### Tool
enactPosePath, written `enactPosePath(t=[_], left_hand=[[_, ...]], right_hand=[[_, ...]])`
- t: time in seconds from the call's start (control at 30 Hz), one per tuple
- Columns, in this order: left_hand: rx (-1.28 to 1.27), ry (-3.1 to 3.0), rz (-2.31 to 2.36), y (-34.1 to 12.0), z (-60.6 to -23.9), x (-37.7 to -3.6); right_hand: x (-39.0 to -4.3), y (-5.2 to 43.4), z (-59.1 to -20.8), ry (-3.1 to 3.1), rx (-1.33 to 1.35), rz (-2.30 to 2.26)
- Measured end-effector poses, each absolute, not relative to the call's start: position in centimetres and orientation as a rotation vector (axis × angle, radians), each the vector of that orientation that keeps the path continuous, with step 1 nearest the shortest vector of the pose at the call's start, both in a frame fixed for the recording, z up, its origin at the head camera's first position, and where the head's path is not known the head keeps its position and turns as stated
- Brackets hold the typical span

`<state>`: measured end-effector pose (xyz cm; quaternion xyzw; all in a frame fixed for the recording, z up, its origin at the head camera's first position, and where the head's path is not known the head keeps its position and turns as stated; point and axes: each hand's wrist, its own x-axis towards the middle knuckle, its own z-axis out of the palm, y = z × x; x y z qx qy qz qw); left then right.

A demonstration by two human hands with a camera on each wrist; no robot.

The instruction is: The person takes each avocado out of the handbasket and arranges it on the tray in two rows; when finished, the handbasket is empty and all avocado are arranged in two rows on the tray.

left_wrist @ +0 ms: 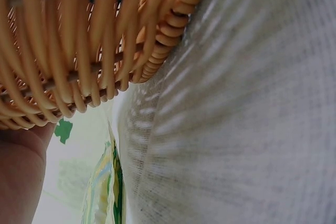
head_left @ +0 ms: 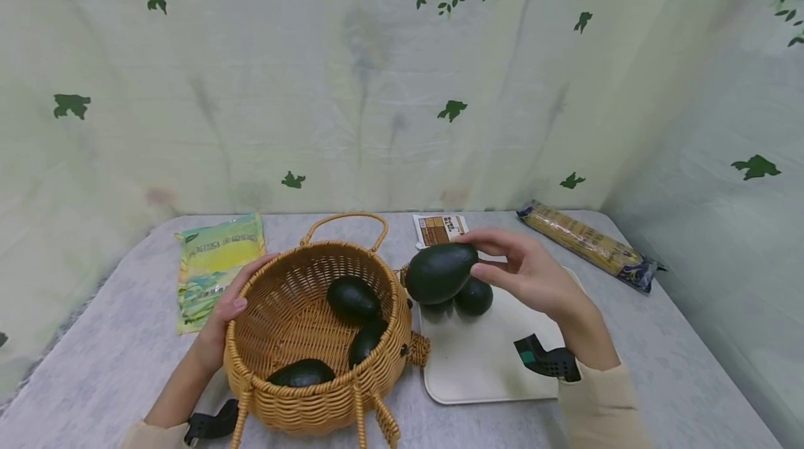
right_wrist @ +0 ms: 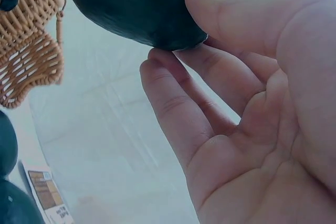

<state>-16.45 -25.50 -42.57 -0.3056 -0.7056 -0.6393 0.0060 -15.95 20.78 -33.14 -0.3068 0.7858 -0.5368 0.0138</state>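
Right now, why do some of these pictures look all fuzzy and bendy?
Head view: sharp, but the wide lens curves the table edges. Left wrist view: so close that the basket weave blurs and the cloth shows soft stripes. Right wrist view: the right hand fills the frame, the avocado stays dark, the tray washed out.

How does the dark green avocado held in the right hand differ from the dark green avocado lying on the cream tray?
The held dark green avocado is lifted off the cream tray, pinched by the right hand; the tray avocado rests untouched on the tray. The held avocado shows whole and looks larger and elongated; the tray avocado is partly hidden behind it and looks rounder. Both are dark green and smooth-skinned.
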Motion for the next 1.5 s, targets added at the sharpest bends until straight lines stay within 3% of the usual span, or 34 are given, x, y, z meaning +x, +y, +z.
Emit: enactPosePath(t=[1.5], left_hand=[[-0.985,-2.193,-2.038,-25.5,-42.4,-16.4]], right_hand=[[-16.2,27.4,-35.8,2.674,-0.643,-1.599]])
